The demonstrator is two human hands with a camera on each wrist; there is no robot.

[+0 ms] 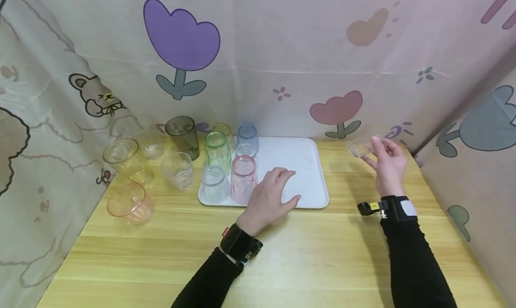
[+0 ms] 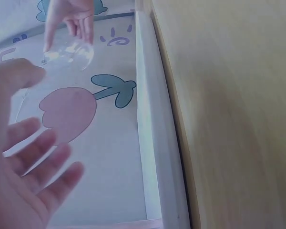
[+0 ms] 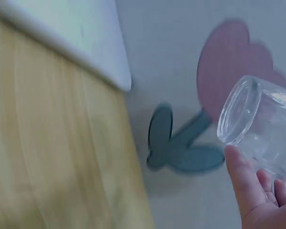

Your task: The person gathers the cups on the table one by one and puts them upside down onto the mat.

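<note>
The clear cup (image 1: 360, 147) is up in the air, to the right of the white tray (image 1: 310, 164) and near the flower curtain (image 1: 338, 111). The right hand (image 1: 389, 164) holds it with curled fingers, and the cup is tipped on its side. In the right wrist view its open mouth points up and to the left, and a thumb (image 3: 243, 176) presses just under the rim.

The left hand (image 1: 269, 198) lies flat on the tray's front part, fingers spread out and loose. It holds nothing. It is just to the right of the pink cup (image 1: 243, 178).

On the tray's left side the cups stand close together, mouth down as far as I can see: the pink cup and a clear cup (image 1: 213, 183) in front, a green cup (image 1: 217, 151) and another clear one (image 1: 246, 152) behind them, then a yellow-green cup (image 1: 224, 133) and a blue cup (image 1: 247, 137) at the back. The right part of the tray is bare white.

Left of the tray, on the wooden table (image 1: 322, 263), more cups wait: a dark grey cup (image 1: 183, 137), a clear one (image 1: 178, 170), another clear one (image 1: 150, 143) by the curtain, a yellow cup (image 1: 126, 160) and an orange cup (image 1: 130, 204), both leaning.

So I think six cups are set on the tray, one is on its way in the hand, and five are left on the table.
</note>
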